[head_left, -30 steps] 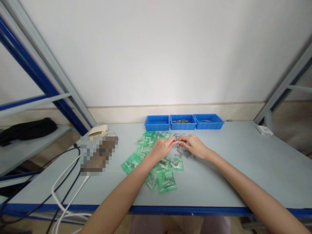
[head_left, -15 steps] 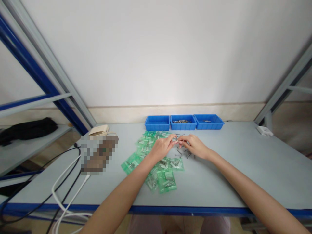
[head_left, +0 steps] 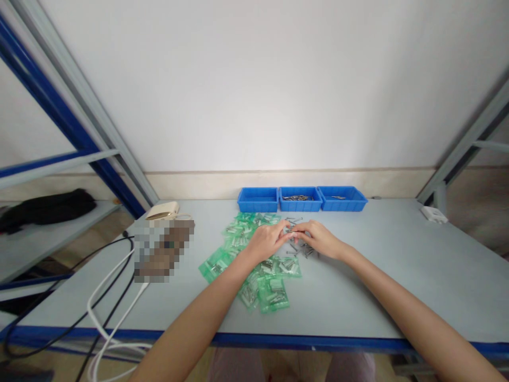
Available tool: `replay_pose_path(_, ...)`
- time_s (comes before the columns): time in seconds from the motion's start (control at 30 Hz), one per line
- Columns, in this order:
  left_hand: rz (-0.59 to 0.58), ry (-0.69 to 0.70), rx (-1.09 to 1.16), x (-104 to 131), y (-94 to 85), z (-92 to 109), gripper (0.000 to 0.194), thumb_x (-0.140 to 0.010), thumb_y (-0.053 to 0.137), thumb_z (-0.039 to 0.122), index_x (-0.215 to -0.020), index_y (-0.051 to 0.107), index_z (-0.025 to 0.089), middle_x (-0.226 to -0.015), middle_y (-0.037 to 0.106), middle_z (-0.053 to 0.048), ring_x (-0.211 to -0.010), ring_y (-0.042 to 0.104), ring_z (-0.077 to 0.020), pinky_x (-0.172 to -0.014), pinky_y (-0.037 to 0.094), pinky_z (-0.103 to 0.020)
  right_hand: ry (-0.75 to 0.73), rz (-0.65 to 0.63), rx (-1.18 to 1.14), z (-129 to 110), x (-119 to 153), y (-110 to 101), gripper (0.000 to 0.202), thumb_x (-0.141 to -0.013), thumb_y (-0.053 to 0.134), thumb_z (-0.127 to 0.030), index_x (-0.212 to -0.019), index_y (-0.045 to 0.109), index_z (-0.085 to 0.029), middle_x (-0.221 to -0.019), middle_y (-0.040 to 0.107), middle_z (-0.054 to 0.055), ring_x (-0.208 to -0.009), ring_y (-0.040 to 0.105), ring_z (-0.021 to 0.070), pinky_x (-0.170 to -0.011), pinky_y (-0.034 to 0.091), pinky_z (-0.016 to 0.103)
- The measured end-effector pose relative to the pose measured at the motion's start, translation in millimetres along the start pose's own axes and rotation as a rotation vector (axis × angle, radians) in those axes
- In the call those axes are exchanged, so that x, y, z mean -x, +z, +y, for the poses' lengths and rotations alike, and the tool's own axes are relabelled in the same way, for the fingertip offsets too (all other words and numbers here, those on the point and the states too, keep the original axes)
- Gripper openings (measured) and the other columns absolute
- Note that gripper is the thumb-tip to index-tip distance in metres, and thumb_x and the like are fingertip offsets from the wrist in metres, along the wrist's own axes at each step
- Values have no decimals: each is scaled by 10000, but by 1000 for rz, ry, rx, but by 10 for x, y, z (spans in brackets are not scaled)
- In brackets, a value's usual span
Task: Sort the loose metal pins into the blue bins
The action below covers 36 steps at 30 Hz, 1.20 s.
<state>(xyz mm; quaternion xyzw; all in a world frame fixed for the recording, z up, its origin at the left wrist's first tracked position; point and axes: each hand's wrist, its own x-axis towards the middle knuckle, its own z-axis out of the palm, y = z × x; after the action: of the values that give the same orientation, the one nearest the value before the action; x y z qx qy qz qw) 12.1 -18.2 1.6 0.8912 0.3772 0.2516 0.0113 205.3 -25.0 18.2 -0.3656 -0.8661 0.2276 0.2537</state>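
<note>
Find left hand (head_left: pixel 264 243) and right hand (head_left: pixel 321 240) meeting in front of middle bin (head_left: pixel 300 206), with bunched fingers; cannot tell whether grasping anything; note loose screws (head_left: pixel 307 251) there, green packets (head_left: pixel 274 295) in front and leftward; might scatter screws through knuckle contact.

I'm watching through one view only, the head camera, so there is no second view to share any part of the scene. It looks from the wearer's head, forward and down, over the bench (head_left: pixel 358 286). Both forearms come in from the bottom edge, and the hands sit close to mid-frame at middling range. I get the bench's near edge low down, the blue bins (head_left: pixel 298 199) farther off, and the pale wall (head_left: pixel 254 85) filling the top.
</note>
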Motion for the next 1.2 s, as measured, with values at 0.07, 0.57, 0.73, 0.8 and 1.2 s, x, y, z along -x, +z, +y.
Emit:
replay_pose_path(0.07,4,20,-24,0,14,-7,320,-931,312,399,-977,550,189,-756,646,-8,-681,623,-143,-606,412,-216,3,-9,4,-2,2,4,347,-911,370,-355,-752,624,-179,-726,658,18,-680,576,138,-681,382,246)
replay_pose_path(0.57,3,16,-44,-4,15,-13,313,-935,311,382,-973,554,189,-756,653,-14,-684,625,-143,-605,409,-216,9,10,73,-22,7,-10,432,-931,296,-384,-695,599,-185,-635,617,12,-590,536,127,-631,356,244)
replay_pose_path(0.73,-9,-31,-71,-15,14,-5,360,-946,279,333,-808,573,180,-648,617,-8,-615,602,-135,-580,392,-211,16,25,42,17,4,17,278,-883,430,-399,-932,608,-191,-728,666,11,-654,575,138,-659,379,248)
replay_pose_path(0.8,-3,-46,-68,-20,1,4,381,-945,279,339,-766,573,176,-602,595,-2,-596,591,-136,-569,380,-213,16,48,44,-1,5,31,258,-864,470,-399,-932,607,-191,-721,669,5,-649,579,135,-671,381,246)
replay_pose_path(1.2,39,-167,31,-21,-24,-16,548,-941,251,401,-573,584,167,-538,595,-6,-585,582,-129,-631,392,-235,337,583,524,679,-34,-490,398,-898,339,-400,-844,672,-189,-888,670,78,-840,550,217,-720,341,312)
